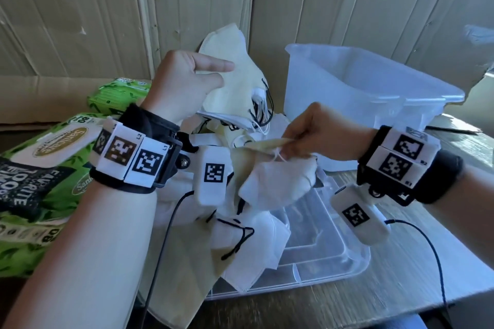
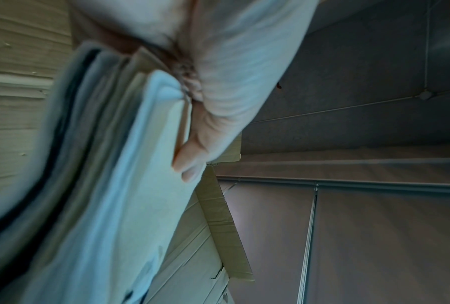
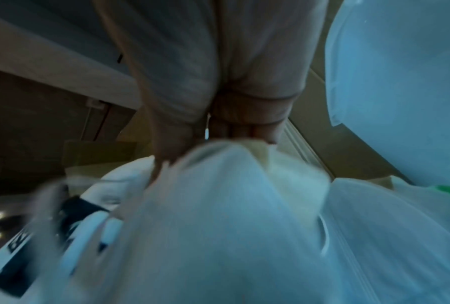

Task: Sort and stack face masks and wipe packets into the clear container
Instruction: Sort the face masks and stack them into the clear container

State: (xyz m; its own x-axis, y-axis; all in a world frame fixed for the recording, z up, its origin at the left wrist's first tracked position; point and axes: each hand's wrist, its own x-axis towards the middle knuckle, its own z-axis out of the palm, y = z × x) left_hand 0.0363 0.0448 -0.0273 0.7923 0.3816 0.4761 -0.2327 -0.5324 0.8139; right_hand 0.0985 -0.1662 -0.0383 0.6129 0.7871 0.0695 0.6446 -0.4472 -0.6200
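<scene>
Cardboard panels stand behind; a clear lid lies on the wooden table.

A makeshift workspace: cardboard sheets wall a wooden table.

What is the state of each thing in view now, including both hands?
left hand: grips a stack of masks, raised.
right hand: pinches one mask, lifted.
clear container: upright, open, looks empty.
lid: flat on table, masks partly on it.
wipe packets: lying at left, closed.
</scene>
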